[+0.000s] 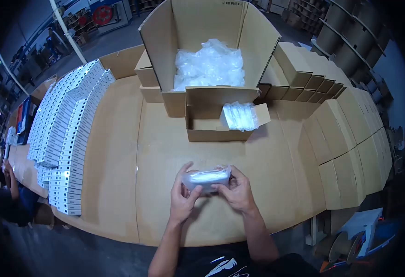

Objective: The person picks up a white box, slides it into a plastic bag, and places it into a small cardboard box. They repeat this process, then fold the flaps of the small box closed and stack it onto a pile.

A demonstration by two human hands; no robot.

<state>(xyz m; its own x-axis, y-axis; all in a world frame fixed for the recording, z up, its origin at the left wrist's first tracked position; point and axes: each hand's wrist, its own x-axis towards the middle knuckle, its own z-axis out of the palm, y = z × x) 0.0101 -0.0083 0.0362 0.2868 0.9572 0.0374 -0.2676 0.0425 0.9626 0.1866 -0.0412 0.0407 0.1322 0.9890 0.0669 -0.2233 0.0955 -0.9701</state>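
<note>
Between my two hands, over the front middle of the cardboard-covered table, is a small clear plastic-wrapped packet point(207, 177). My left hand point(184, 194) is closed on its left end, and my right hand point(236, 190) grips the right end, with both thumbs on the near side. Beyond them stands a small open cardboard box point(218, 135), holding similar wrapped packets point(240, 116) in its right part. Behind that, a large open carton point(207, 21) holds a heap of clear plastic bags point(209, 64).
Stacks of small white boxes point(68, 138) line the table's left side. Brown cardboard boxes point(345, 138) are stacked along the right, with more flat brown boxes point(304, 74) at the back right. Another person's arm point(12, 180) shows at the far left.
</note>
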